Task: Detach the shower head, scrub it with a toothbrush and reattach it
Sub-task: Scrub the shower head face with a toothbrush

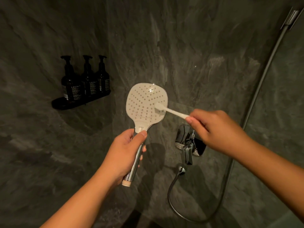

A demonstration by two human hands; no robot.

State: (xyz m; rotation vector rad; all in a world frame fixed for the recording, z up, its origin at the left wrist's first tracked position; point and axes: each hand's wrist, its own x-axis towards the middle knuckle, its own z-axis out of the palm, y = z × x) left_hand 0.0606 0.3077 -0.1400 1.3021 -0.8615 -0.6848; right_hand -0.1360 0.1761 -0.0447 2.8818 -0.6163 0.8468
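Three dark pump bottles (86,78) are standing upright in a row on a small black shelf (65,103) fixed to the wall at the left; their glass or plastic is too dark to tell how full they are, and pale lettering is showing on their fronts, too small to read fully. The wall (189,46) around them is dark grey-green stone with pale veining, and it is filling nearly the whole view. The left hand (126,152) is wrapping closed around the chrome handle of the shower head (145,102), thumb pressing just below the white face, holding it upright in mid-air in front of the wall with the nozzle side facing the camera. The bottom end of the handle is sticking out below the palm with no hose joined to it. The right hand (217,129) is pinching the handle of a white toothbrush (171,111), fingers closed on its end, and the bristle end is lying against the right part of the nozzle face. Below the right hand a chrome mixer valve (189,145) with a lever is sitting on the wall, and beneath it a dark hose (213,209) is running from a wall outlet, looping down and climbing along the right side toward a bracket (292,18) at the top corner.
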